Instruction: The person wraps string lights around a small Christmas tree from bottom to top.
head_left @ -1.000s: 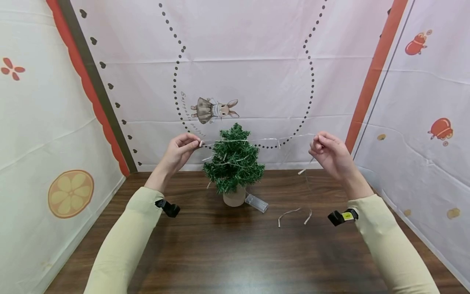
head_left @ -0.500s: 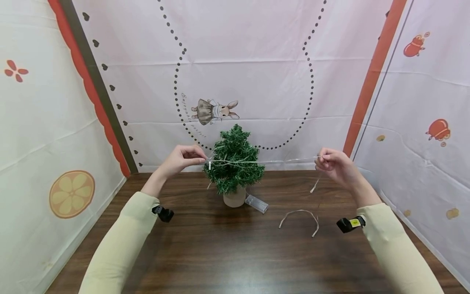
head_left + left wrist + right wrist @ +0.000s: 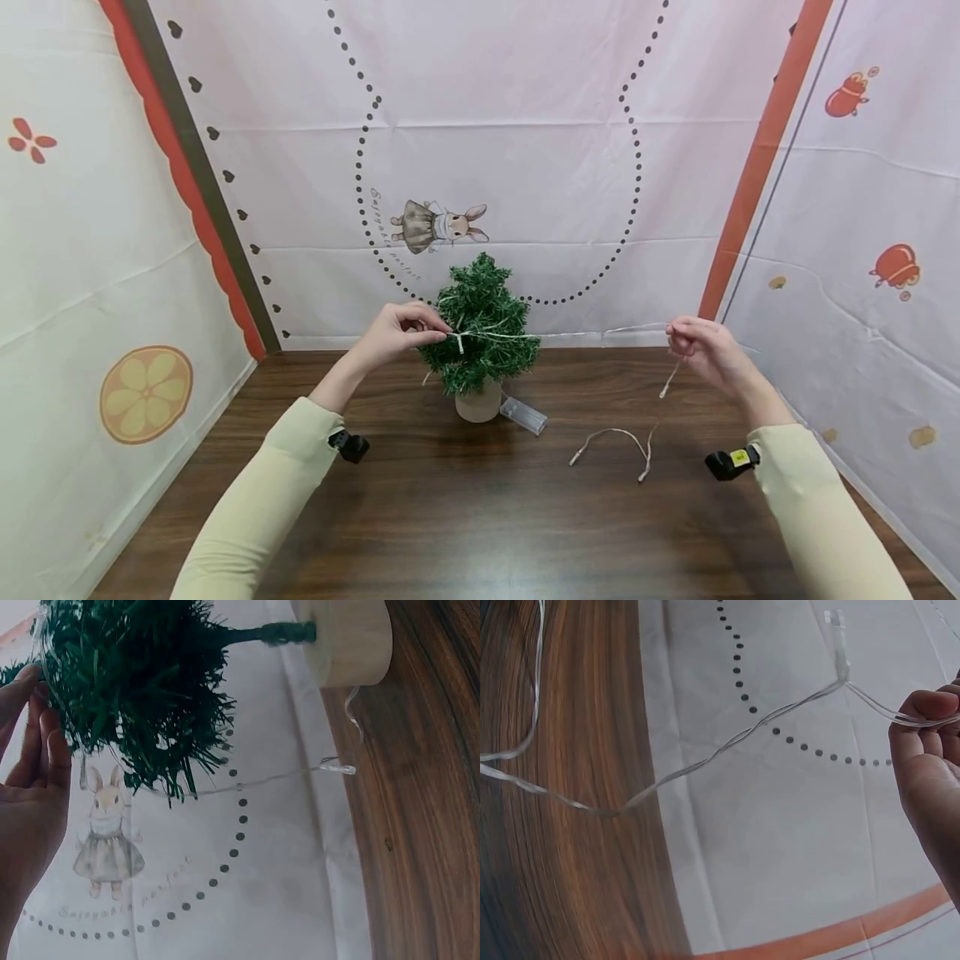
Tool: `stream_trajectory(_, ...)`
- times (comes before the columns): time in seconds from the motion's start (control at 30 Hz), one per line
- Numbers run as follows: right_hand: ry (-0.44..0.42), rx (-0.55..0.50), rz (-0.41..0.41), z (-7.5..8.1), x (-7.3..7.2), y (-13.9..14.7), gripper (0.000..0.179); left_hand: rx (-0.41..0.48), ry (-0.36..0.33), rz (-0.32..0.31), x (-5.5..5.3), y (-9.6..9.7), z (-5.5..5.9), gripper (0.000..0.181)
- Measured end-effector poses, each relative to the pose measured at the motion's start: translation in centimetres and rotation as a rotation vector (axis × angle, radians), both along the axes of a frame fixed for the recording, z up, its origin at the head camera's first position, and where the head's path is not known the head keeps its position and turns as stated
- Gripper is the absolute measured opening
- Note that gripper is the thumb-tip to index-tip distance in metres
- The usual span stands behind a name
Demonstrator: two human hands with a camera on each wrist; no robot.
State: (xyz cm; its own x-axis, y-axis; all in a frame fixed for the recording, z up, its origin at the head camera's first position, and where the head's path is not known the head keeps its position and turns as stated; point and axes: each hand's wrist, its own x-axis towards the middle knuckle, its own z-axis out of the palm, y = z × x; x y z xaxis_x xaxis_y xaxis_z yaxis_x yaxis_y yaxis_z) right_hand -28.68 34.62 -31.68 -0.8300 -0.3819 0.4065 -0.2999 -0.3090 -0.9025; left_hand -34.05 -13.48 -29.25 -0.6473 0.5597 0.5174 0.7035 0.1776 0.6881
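Observation:
A clear-wired string light [image 3: 570, 334] stretches nearly level across the front of a small green artificial Christmas tree [image 3: 483, 287]. My left hand [image 3: 401, 335] pinches it at the tree's left side, close to a small bulb hanging down. In the left wrist view the fingertips [image 3: 28, 673] are right by the branches. Off to the right, my right hand [image 3: 707, 350] pinches the same wire between thumb and fingers. Below that hand, the wire drops past a bulb [image 3: 838, 645] toward the table. More wire is wound around the tree.
The tree's pale round base [image 3: 478, 407] stands on the brown wooden table [image 3: 450, 517]. Beside it lies a clear battery box [image 3: 525, 415]. A loose wire end with bulbs [image 3: 615, 431] lies at the right. Printed cloth [image 3: 525, 167] walls the back and sides.
Both hands have come down from near the treetop to mid-tree height and shifted right, lowering the stretched wire. More of the loose wire now curves on the table.

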Motion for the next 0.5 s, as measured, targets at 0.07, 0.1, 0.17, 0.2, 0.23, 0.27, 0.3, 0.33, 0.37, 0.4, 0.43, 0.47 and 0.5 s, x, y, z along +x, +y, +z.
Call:
stream_trajectory(0.07,-0.01,-0.008,-0.016,0.1,0.0,0.2,0.039,0.008,-0.006,0.005,0.2,0.2,0.0,0.011)
stream_trajectory(0.1,-0.016,-0.009,-0.02,0.3,-0.1,0.2,0.037,0.017,-0.002,0.01,0.2,0.3,0.0,0.01)
stream_trajectory(0.17,-0.025,-0.001,-0.04,0.6,-0.1,0.2,0.033,0.042,0.02,0.024,0.2,0.4,-0.2,0.009)
stream_trajectory(0.2,-0.032,0.004,-0.053,0.7,-0.1,0.2,0.032,0.056,0.037,0.032,0.2,0.6,-0.2,0.008)
stream_trajectory(0.23,-0.039,0.008,-0.067,0.9,-0.2,0.2,0.031,0.058,0.062,0.042,0.2,0.8,-0.2,0.007)
stream_trajectory(0.27,-0.042,0.015,-0.081,1.1,-0.2,0.2,0.03,0.054,0.088,0.05,0.3,1.0,-0.2,0.007)
stream_trajectory(0.3,-0.041,0.028,-0.095,1.3,-0.3,0.2,0.029,0.049,0.108,0.055,0.4,1.3,-0.1,0.006)
stream_trajectory(0.33,-0.039,0.04,-0.105,1.4,-0.3,0.1,0.029,0.041,0.124,0.059,0.5,1.7,0.0,0.006)
stream_trajectory(0.37,-0.037,0.05,-0.113,1.6,-0.3,0.1,0.029,0.028,0.136,0.064,0.7,2.1,0.1,0.007)
stream_trajectory(0.4,-0.035,0.055,-0.113,1.7,-0.3,0.1,0.028,0.015,0.141,0.068,1.0,2.5,0.4,0.008)
stream_trajectory(0.43,-0.033,0.057,-0.107,1.8,-0.4,0.1,0.028,0.004,0.139,0.07,1.2,3.0,0.6,0.009)
stream_trajectory(0.47,-0.028,0.059,-0.101,1.9,-0.4,0.1,0.028,0.001,0.132,0.071,1.4,3.5,0.7,0.01)
stream_trajectory(0.5,-0.024,0.064,-0.093,1.9,-0.4,0.1,0.028,0.002,0.122,0.073,1.7,3.9,0.9,0.011)
